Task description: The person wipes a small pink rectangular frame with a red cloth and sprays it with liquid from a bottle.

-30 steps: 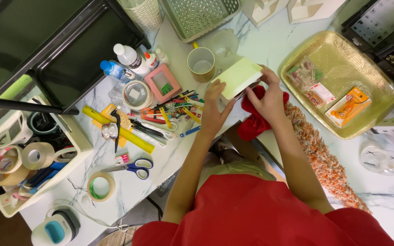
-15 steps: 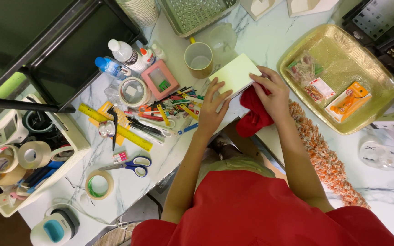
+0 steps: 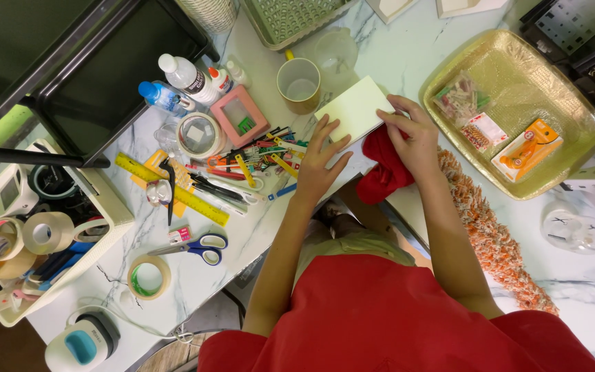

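Cream card (image 3: 354, 109) now flatter on the table, left hand (image 3: 319, 164) splayed open, right hand (image 3: 413, 138) pinching its edge.

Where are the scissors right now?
In the head view, the scissors lie on the marble table, left of the person's left hand, between the yellow ruler and a tape roll.
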